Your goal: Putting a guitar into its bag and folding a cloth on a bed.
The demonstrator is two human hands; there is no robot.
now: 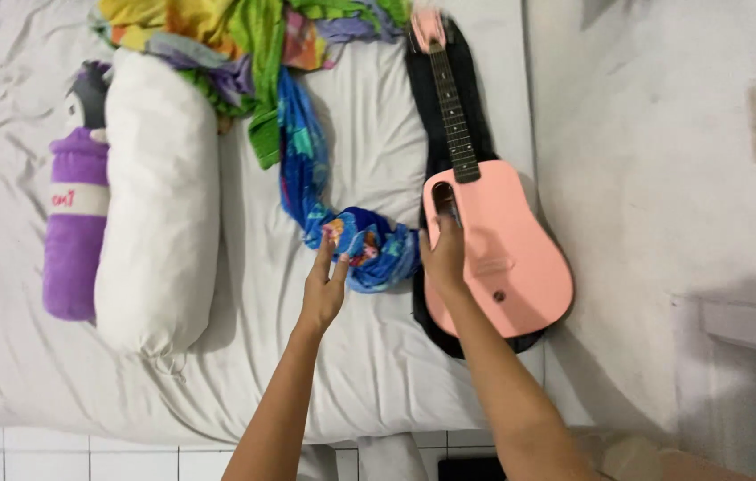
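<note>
My right hand [445,254] rests flat, fingers spread, on the pink guitar [502,249]; its neck runs away from me. Left hand [324,285] open beside the blue cloth [369,245].

Bed surroundings: bolster, plush toy, heaped clothes, wall, tiled floor

White sheet [21,356] covers the mattress, creased throughout; a long white bolster pillow [159,200] lies lengthwise on its left part, a purple plush toy [77,209] with a dark head touching the bolster's left side; a heap of bright yellow, green and purple clothes [226,36] sits at the top edge, above the bolster; a rough white wall [663,134] runs along the bed's right side; white floor tiles [84,459] show below the mattress edge; pale furniture corner [743,325] at lower right
</note>
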